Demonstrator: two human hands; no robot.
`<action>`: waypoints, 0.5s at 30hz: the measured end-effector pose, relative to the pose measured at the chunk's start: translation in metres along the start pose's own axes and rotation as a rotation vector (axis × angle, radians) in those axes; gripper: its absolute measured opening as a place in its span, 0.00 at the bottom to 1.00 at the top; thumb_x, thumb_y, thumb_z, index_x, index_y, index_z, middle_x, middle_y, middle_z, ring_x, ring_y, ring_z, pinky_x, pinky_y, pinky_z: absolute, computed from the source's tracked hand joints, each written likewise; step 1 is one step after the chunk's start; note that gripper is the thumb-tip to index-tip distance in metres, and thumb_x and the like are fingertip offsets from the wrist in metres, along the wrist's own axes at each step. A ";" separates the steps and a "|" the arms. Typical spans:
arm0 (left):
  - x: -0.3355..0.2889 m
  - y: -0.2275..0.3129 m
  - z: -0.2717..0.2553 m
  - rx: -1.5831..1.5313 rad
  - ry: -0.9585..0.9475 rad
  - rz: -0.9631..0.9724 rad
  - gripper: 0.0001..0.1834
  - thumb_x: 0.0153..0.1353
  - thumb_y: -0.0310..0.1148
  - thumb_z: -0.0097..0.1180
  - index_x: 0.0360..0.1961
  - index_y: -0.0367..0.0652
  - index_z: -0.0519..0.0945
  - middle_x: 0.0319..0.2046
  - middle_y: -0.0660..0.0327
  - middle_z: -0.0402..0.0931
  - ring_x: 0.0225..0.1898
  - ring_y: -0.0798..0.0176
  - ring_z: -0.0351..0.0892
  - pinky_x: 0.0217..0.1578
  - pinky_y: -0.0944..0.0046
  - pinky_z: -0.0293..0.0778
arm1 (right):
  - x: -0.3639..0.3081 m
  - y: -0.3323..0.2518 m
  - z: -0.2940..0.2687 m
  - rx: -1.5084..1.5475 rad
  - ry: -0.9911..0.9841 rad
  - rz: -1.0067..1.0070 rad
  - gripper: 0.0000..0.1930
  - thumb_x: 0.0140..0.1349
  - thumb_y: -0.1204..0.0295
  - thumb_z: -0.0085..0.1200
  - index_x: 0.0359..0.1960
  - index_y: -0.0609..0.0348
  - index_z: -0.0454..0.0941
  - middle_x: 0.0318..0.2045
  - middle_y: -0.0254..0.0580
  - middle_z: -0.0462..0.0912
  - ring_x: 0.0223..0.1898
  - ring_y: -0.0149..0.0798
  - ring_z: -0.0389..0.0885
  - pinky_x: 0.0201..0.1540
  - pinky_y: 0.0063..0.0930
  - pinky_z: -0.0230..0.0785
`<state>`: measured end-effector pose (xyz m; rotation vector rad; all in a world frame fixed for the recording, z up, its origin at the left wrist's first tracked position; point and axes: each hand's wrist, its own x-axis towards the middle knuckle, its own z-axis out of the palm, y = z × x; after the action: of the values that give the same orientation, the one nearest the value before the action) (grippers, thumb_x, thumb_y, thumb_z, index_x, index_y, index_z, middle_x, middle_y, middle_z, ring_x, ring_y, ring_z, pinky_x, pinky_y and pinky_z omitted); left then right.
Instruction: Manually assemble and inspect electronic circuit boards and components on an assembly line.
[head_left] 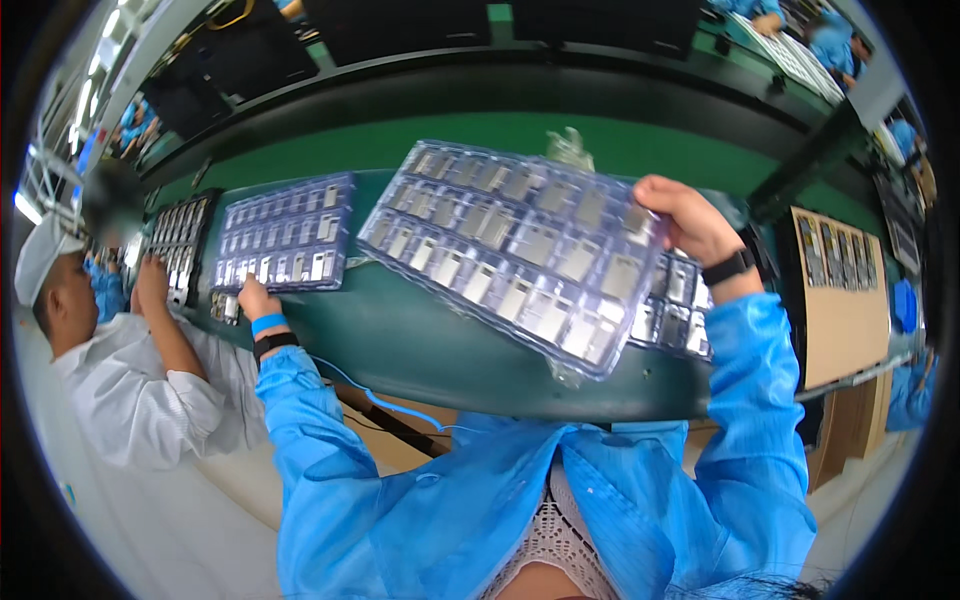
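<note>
My right hand [692, 222] is closed on the right edge of a clear plastic tray [618, 335], which it holds tilted above the bench. Rows of flat silver metal pieces [540, 243] sit in the tray's pockets. Stretched out to the left, my left hand [260, 300] pinches the near edge of a second clear tray [330, 282], which also carries rows of silver pieces. Partly hidden beneath the raised tray, a further tray of silver and dark pieces [676, 328] lies by my right forearm.
At far left a person in white [150, 385] works over a dark tray of parts [178, 240]. A tan board with circuit boards [845, 300] stands at the right. Crumpled clear plastic [570, 150] lies behind the raised tray. A blue cord [385, 402] runs from my left wrist.
</note>
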<state>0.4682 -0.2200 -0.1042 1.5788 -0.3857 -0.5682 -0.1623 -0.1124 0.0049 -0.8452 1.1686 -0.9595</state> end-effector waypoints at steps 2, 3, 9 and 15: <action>-0.015 0.000 0.002 0.022 0.011 -0.017 0.20 0.58 0.36 0.48 0.43 0.28 0.72 0.42 0.53 0.73 0.38 0.59 0.72 0.40 0.59 0.69 | 0.012 0.001 -0.003 -0.029 0.040 -0.016 0.09 0.59 0.64 0.51 0.30 0.56 0.72 0.20 0.28 0.72 0.12 0.22 0.65 0.10 0.15 0.55; -0.027 -0.005 0.000 -0.001 -0.064 0.101 0.20 0.58 0.34 0.49 0.46 0.29 0.70 0.42 0.54 0.72 0.40 0.61 0.71 0.42 0.61 0.67 | 0.012 -0.002 -0.002 -0.018 0.039 -0.018 0.09 0.58 0.64 0.52 0.30 0.57 0.72 0.19 0.29 0.72 0.11 0.22 0.65 0.10 0.15 0.55; -0.319 0.024 0.028 0.049 -0.905 -0.172 0.19 0.61 0.49 0.47 0.37 0.41 0.68 0.32 0.58 0.69 0.33 0.66 0.72 0.35 0.66 0.70 | 0.007 -0.008 -0.005 0.146 0.152 0.017 0.07 0.57 0.66 0.54 0.28 0.56 0.74 0.20 0.30 0.76 0.12 0.20 0.68 0.10 0.13 0.54; -0.387 0.015 0.047 -0.259 -1.281 -0.845 0.26 0.62 0.48 0.45 0.53 0.40 0.62 0.49 0.50 0.66 0.49 0.53 0.70 0.50 0.50 0.68 | -0.005 0.005 -0.008 0.159 0.061 0.011 0.09 0.56 0.65 0.55 0.26 0.55 0.74 0.16 0.27 0.72 0.10 0.19 0.64 0.09 0.11 0.50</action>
<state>0.1269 -0.0428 -0.0411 0.8785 -0.5259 -2.1958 -0.1695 -0.1064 0.0001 -0.6854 1.1317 -1.0606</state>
